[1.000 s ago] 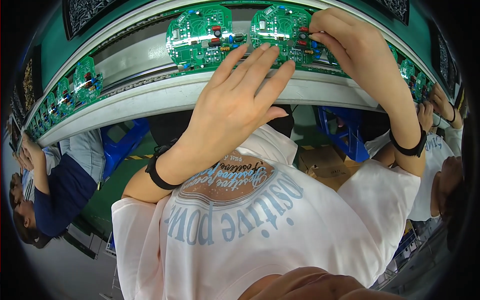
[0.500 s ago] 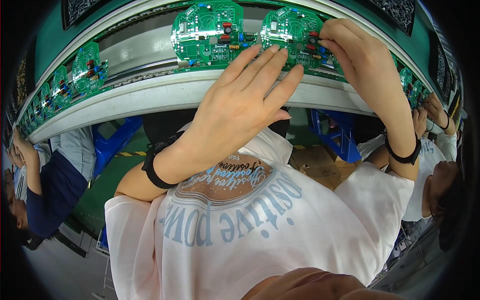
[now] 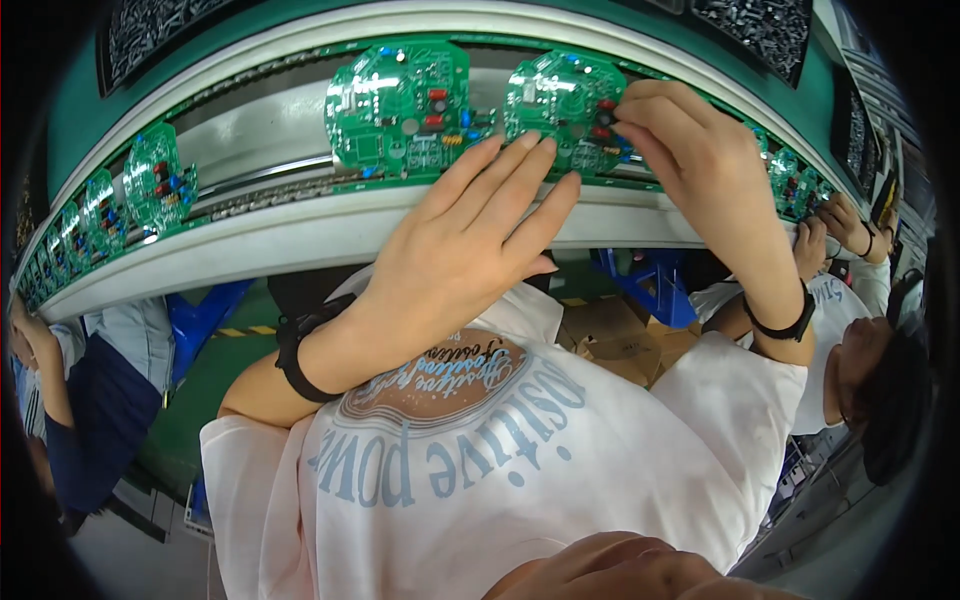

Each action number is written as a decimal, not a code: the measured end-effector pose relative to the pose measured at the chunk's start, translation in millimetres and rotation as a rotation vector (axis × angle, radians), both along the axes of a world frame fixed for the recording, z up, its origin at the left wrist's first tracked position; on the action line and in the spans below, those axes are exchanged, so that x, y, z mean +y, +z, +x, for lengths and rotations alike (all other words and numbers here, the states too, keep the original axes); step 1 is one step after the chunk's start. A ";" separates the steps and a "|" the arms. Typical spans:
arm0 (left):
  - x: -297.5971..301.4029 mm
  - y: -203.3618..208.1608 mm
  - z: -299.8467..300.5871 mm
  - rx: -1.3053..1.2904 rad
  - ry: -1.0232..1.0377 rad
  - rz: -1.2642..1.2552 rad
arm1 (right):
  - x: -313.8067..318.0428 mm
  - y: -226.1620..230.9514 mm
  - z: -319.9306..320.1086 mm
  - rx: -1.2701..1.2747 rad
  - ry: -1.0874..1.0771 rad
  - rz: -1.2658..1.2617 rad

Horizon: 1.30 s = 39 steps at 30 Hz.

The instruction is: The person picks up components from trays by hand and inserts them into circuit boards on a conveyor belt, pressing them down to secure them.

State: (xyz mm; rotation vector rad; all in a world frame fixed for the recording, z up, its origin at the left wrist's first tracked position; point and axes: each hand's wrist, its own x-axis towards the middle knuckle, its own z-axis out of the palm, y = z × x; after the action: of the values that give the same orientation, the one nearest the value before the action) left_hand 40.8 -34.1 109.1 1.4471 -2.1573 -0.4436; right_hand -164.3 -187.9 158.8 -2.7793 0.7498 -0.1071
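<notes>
While left hand flat, fingers apart, right hand at circuit board, its grip, together or apart, unclear.

A black tray of small metallic-looking parts lies far left, a second black tray far right; nearer, one blue stool stands left, another blue stool right by cardboard boxes, and a person in navy sits left, a person in white right
</notes>
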 end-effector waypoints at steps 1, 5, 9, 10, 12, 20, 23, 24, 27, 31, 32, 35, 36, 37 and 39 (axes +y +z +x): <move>0.4 0.0 -0.2 0.002 -0.004 -0.011 | 1.5 -1.3 0.0 -0.026 -0.023 0.018; 0.2 -0.4 -1.8 -0.031 -0.014 0.004 | 1.3 0.5 1.1 -0.029 -0.058 0.060; 2.0 -1.6 -2.3 -0.011 0.011 0.029 | -18.7 15.2 2.7 -0.142 -0.040 0.078; 0.8 -1.4 -3.4 0.001 0.010 0.033 | -29.0 20.8 -0.2 -0.144 -0.041 0.073; -2.2 -1.6 -6.5 0.045 -0.016 0.038 | -51.0 34.8 -8.2 -0.090 -0.132 -0.207; -4.8 -7.6 -6.9 0.062 -0.003 0.038 | -96.4 16.3 2.9 -0.101 -0.088 -0.396; -5.0 -9.7 -3.4 0.067 -0.005 0.019 | -102.8 17.0 0.5 -0.168 -0.173 -0.377; -4.9 -10.1 -2.0 0.071 -0.009 0.011 | -103.7 19.0 0.9 -0.200 -0.221 -0.313; -3.0 -8.1 0.9 0.129 0.009 -0.020 | -99.5 26.0 -0.8 -0.423 -0.420 0.131; 0.8 -6.5 7.0 0.213 0.033 -0.069 | -86.0 26.4 -10.7 -0.740 -0.580 0.802; 2.6 -6.2 8.7 0.237 0.043 -0.083 | -82.5 23.7 -10.6 -0.788 -0.585 0.907; 4.3 -6.4 15.7 0.237 0.053 -0.121 | -69.6 17.6 -7.4 -0.818 -0.545 1.064; 5.3 -7.2 17.9 0.237 0.057 -0.141 | -68.5 14.2 -7.6 -0.814 -0.529 1.095; 6.1 -8.1 19.9 0.237 0.058 -0.134 | -73.8 9.2 -15.4 -0.785 -0.430 1.158; 8.8 -9.5 22.9 0.262 0.078 -0.165 | -80.6 1.4 -25.6 -0.721 -0.229 1.281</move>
State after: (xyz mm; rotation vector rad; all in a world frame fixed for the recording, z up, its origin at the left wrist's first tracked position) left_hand 63.8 -25.3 99.6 1.2993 -1.8777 -0.3926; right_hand -189.9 -268.5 160.2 -1.2946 0.5897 -0.4489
